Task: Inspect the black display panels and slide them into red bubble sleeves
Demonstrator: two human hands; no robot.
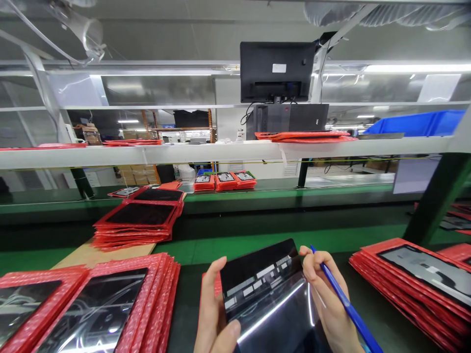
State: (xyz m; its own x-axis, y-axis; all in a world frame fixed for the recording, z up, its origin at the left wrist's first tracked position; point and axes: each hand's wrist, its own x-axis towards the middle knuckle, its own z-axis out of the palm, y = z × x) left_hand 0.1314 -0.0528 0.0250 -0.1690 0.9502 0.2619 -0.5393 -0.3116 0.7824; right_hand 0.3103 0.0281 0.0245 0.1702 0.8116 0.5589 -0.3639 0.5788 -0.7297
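A glossy black screen panel (272, 314) is held tilted up at the bottom centre, mirroring ceiling lights. My left hand (217, 314) grips its left edge, thumb on the face and fingers at the side and behind. My right hand (327, 294) is closed at the panel's upper right edge, thumb and fingertips together. A blue pen (344, 299) lies in that same hand, its tip pointing up and its body slanting down to the right. Part of a red sheet (218, 284) shows behind the panel on the left.
Stacks of screens in red bubble wrap stand left (154, 294) and further back (136, 230). To the right is a red-wrapped stack (390, 279) with a grey panel on top. Beyond are a white shelf bar (206, 155), a monitor (275, 73), a blue bin (423, 123) and a green post (441, 196).
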